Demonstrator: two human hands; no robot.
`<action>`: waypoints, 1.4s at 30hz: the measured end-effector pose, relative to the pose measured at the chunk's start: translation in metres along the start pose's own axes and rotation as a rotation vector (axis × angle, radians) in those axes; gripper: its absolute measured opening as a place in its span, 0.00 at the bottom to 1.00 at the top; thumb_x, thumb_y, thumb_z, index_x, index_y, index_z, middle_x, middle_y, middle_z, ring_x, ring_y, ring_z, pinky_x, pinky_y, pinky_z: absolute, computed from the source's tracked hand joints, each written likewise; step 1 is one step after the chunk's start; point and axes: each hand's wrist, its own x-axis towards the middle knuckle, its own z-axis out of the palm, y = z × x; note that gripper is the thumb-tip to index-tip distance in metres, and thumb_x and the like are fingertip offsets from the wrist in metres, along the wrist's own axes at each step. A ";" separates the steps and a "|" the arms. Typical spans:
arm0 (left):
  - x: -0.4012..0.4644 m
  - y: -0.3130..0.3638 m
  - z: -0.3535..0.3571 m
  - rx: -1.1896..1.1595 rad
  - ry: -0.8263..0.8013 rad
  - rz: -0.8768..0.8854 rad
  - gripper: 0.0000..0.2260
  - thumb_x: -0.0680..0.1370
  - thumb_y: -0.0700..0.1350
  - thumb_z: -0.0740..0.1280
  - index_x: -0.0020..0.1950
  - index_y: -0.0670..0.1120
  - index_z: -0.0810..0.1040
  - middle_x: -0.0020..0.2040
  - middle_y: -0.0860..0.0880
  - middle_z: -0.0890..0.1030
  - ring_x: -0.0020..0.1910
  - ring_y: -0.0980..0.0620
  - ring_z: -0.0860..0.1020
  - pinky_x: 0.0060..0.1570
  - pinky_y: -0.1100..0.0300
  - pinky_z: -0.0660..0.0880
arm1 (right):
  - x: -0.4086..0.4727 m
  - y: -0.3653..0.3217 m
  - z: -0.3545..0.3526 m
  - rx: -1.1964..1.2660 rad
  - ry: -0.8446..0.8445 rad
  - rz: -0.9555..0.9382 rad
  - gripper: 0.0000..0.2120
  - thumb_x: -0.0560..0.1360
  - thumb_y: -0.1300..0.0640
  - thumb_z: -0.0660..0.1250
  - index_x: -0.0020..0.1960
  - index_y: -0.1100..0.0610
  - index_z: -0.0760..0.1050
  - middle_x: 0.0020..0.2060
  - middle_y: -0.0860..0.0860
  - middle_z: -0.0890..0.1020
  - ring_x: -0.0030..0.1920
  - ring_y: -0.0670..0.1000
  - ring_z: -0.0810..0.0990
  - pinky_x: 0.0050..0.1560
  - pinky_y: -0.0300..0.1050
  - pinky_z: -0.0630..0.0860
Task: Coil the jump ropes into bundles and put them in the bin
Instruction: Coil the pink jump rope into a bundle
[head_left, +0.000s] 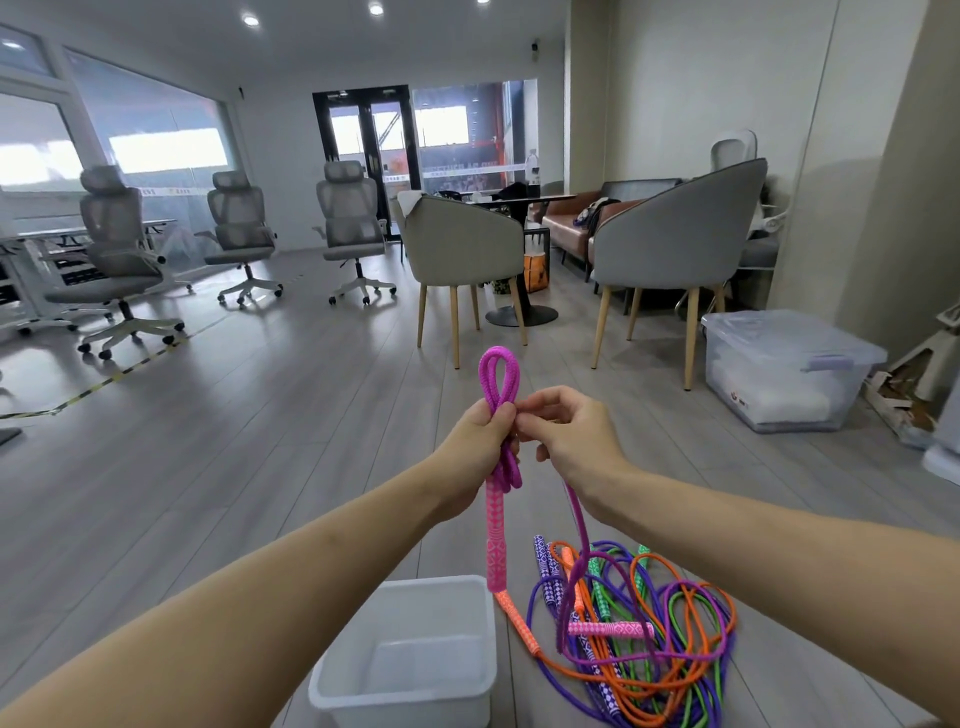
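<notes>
Hands up front: our left hand (480, 434) is gripping the pink rope (500, 382) in a fist, with a couple of loops poking up out of the top and shorter loops hanging under the fist. One pink handle (495, 540) dangles straight down from that hand, its tip ending just over the bin's far right corner. Our right hand (569, 434) sits right against the left one, fingers curled and pinching the same rope at the fist, and a strand of pink runs down from under that wrist into the pile. So both hands have hold of the pink rope, neither is loose. Bin (410, 691) is a white plastic tub on the floor at bottom centre, nothing visible inside it. Just to its right lies the pile (649, 639), a tangle of orange, purple and green ropes, with the second pink handle (613, 630) lying flat across the middle of it and an orange handle (519, 621) sticking out toward the bin. Further back on the right there's a clear lidded crate (784, 369) by the wall, two grey armchairs (675, 234) around a dark table, and three office chairs (239, 223) along the windows on the left. Floor (260, 415) is grey wood planks.
</notes>
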 end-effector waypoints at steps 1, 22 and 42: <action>0.001 0.001 0.001 -0.020 0.037 -0.012 0.15 0.87 0.47 0.54 0.59 0.39 0.74 0.42 0.46 0.73 0.40 0.50 0.70 0.45 0.55 0.71 | -0.001 -0.001 0.000 0.009 0.004 0.008 0.06 0.77 0.62 0.74 0.53 0.58 0.79 0.44 0.56 0.86 0.44 0.53 0.86 0.38 0.42 0.79; 0.007 0.030 -0.088 -0.773 0.400 0.051 0.14 0.86 0.51 0.56 0.43 0.48 0.68 0.29 0.54 0.64 0.22 0.58 0.60 0.19 0.65 0.60 | -0.007 0.001 -0.068 -0.487 -0.541 0.048 0.13 0.84 0.49 0.64 0.50 0.56 0.81 0.32 0.48 0.73 0.29 0.43 0.68 0.30 0.38 0.67; -0.021 0.012 -0.034 0.048 -0.194 -0.119 0.18 0.87 0.50 0.52 0.63 0.37 0.70 0.53 0.39 0.85 0.52 0.37 0.85 0.59 0.40 0.80 | -0.011 -0.011 -0.028 -0.374 -0.325 -0.221 0.08 0.84 0.51 0.64 0.51 0.51 0.80 0.35 0.53 0.78 0.34 0.45 0.72 0.35 0.37 0.69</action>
